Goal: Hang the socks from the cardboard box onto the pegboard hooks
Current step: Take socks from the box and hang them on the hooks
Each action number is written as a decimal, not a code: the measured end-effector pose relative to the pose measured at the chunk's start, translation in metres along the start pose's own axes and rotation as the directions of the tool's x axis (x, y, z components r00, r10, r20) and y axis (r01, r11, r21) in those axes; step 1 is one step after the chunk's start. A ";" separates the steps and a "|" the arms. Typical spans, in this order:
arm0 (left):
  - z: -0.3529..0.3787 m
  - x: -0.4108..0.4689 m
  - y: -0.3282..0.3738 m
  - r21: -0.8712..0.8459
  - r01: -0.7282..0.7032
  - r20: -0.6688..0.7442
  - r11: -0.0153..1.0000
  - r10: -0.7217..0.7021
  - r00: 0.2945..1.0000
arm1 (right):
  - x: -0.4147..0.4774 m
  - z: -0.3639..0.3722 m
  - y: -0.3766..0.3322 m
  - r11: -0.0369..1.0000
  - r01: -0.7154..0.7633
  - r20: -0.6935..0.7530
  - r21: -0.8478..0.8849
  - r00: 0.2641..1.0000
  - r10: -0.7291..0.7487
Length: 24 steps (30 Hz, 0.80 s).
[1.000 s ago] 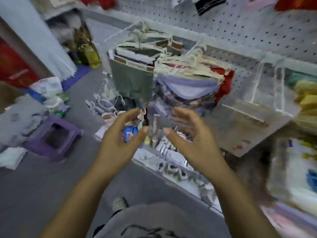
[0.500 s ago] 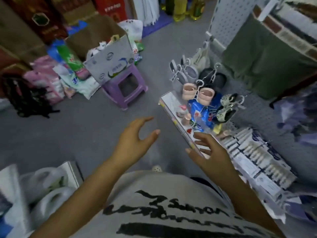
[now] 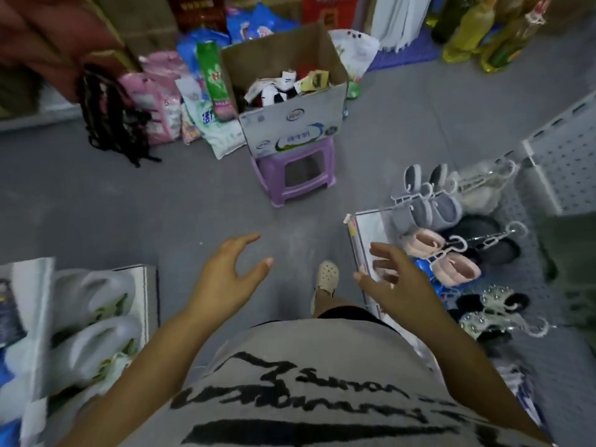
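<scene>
The brown cardboard box (image 3: 292, 124), its blue-green logo too blurred to read, sits on a purple plastic stool (image 3: 292, 185) with black-and-white socks (image 3: 279, 90) heaped inside. Since half a second ago the view has swung to face it. The left hand (image 3: 225, 279) and right hand (image 3: 398, 283) hover apart, fingers spread, empty.

Socks (image 3: 280, 90) in your cardboard box (image 3: 292, 124): a jumble, count unreadable; box walls hide the lower ones. Pegboard (image 3: 567, 146) cut off at right edge. White bags (image 3: 90, 317) near left smeared by blur, contents unclear.
</scene>
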<state>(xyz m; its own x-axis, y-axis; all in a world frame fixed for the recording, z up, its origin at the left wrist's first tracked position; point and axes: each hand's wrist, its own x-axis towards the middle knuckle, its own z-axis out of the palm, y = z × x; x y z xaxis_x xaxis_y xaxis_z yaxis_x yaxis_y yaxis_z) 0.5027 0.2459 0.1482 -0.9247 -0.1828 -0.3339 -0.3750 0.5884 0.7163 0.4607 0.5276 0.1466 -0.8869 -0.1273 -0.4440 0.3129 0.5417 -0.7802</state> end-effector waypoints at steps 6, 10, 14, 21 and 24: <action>-0.022 0.098 0.023 0.006 0.082 -0.149 0.997 -0.080 0.986 | 0.127 -0.022 -0.055 0.983 0.133 0.158 -0.130 0.981 -0.112; -0.032 0.170 0.032 -0.085 0.131 -0.230 0.988 -0.148 0.962 | 0.199 -0.016 -0.093 0.962 0.188 0.231 -0.198 0.963 -0.141; -0.054 0.230 0.017 -0.093 0.180 -0.237 0.979 -0.197 0.951 | 0.268 0.002 -0.129 0.960 0.195 0.255 -0.200 0.957 -0.142; -0.099 0.350 -0.018 -0.066 0.226 -0.138 0.972 -0.233 0.963 | 0.393 0.043 -0.185 0.958 0.142 0.174 -0.249 0.980 -0.100; -0.118 0.404 -0.030 -0.046 0.242 -0.061 0.969 -0.245 0.968 | 0.444 0.069 -0.209 0.982 0.011 0.103 -0.186 0.995 0.008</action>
<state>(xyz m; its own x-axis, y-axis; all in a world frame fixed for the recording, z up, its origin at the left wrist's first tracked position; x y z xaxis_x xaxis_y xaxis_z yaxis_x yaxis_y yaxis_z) 0.1330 0.0613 0.0645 -0.8071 -0.3687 -0.4611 -0.5903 0.4896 0.6417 0.0247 0.3003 0.0819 -0.8445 -0.2079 -0.4935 0.2342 0.6855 -0.6894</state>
